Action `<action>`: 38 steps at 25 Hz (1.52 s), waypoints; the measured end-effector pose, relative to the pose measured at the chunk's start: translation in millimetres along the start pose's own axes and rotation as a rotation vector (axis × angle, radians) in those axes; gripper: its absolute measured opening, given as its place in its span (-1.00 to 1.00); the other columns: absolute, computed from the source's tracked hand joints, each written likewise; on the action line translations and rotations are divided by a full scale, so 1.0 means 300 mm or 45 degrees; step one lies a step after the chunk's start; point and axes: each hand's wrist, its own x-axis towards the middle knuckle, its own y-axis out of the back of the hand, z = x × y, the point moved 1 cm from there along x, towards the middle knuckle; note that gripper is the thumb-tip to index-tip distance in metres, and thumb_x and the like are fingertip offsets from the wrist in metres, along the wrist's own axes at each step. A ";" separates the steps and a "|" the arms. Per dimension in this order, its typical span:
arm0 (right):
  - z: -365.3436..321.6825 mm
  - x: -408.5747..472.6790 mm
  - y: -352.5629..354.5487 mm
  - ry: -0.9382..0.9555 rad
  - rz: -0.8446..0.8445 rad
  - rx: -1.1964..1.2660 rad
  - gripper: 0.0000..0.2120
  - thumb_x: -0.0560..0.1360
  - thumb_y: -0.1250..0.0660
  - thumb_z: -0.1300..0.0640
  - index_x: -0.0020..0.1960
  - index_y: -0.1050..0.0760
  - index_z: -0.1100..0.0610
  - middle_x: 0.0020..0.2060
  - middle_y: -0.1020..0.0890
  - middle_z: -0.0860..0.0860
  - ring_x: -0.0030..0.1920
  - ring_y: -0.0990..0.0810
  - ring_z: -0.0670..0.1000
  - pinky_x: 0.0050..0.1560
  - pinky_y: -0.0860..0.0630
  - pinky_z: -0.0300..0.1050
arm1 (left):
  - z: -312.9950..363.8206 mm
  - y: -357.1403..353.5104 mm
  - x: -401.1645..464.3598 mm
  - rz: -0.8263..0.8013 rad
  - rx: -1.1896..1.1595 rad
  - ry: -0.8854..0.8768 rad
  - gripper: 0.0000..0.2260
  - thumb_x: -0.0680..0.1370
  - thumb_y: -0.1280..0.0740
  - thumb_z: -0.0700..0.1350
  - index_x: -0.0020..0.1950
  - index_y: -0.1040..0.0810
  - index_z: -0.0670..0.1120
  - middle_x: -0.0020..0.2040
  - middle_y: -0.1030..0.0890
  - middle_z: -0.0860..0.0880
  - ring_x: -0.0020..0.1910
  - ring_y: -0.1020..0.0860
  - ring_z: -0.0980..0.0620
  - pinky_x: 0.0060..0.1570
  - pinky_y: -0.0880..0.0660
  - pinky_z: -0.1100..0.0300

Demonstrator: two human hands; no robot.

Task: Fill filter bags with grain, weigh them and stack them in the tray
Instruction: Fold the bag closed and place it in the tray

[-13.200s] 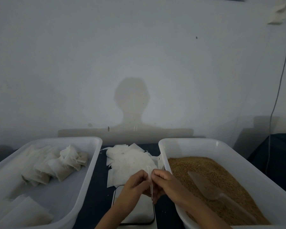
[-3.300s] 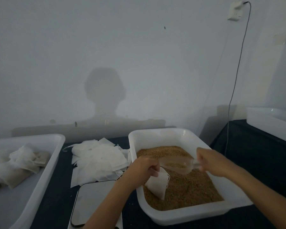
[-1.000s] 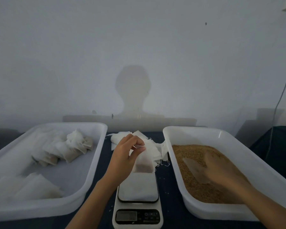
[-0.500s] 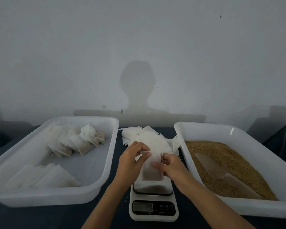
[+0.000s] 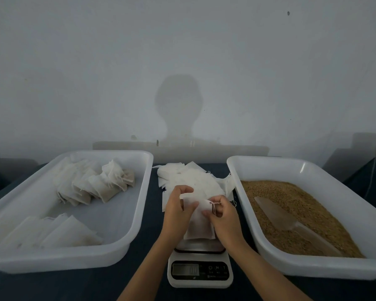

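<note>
Both hands grasp one filter bag (image 5: 199, 224) over the scale (image 5: 200, 272): left hand (image 5: 176, 211) pinches its top, right hand (image 5: 223, 216) pinches its drawstring. Two white trays: left tray (image 5: 139, 213) holds filled bags, right tray (image 5: 258, 242) holds grain and one scoop (image 5: 278, 216).

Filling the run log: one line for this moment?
left hand + right hand: hold filter bag | above scale | scoop: in grain | display unreadable

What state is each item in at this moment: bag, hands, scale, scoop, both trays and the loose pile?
filter bag: held over the scale, top pinched.
left hand: grips the bag's top.
right hand: pinches the bag's drawstring.
scale: display unreadable.
scoop: lying on the grain, unheld.
grain tray: partly full of grain.
left tray: holds filled bags in two groups.
empty bags: loose pile behind the scale.
</note>
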 end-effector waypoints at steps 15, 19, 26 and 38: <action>-0.039 0.020 0.043 0.182 0.247 0.199 -0.76 0.49 -0.27 0.42 0.09 -0.42 0.18 0.02 -0.61 0.03 0.10 -0.57 -0.06 0.18 -0.47 -0.15 | -0.017 0.127 0.044 0.054 -0.102 0.060 -0.80 0.54 -0.32 -0.28 0.07 -0.44 -0.02 0.06 -0.51 0.07 0.14 -0.49 0.04 0.15 -0.41 0.29; -0.025 0.026 0.043 0.203 0.254 0.200 -0.78 0.50 -0.26 0.44 0.07 -0.43 0.20 0.00 -0.61 0.05 0.07 -0.57 -0.13 0.12 -0.46 -0.38 | -0.029 0.116 0.042 0.086 -0.057 0.051 -0.80 0.54 -0.31 -0.30 0.04 -0.45 -0.02 0.05 -0.53 0.03 0.13 -0.50 0.02 0.21 -0.44 0.16; 0.036 0.080 0.009 0.021 0.076 -0.189 -0.79 0.56 -0.26 0.26 0.19 -0.46 0.16 0.09 -0.59 0.02 0.16 -0.54 -0.03 0.13 -0.45 -0.27 | -0.112 0.057 0.080 -0.112 0.481 0.243 -0.78 0.60 -0.26 -0.12 0.24 -0.50 -0.11 0.22 -0.51 -0.05 0.17 -0.46 0.09 0.12 -0.37 0.29; 0.038 0.103 -0.036 -0.055 0.043 -0.266 -0.87 0.52 -0.34 0.17 -0.19 -0.46 0.12 -0.21 -0.56 0.01 -0.10 -0.54 0.00 -0.06 -0.44 -0.20 | -0.085 0.016 0.066 -0.130 0.303 0.254 -0.93 0.54 -0.35 -0.13 -0.08 -0.47 0.01 -0.08 -0.49 0.13 -0.09 -0.46 0.24 -0.22 -0.36 0.54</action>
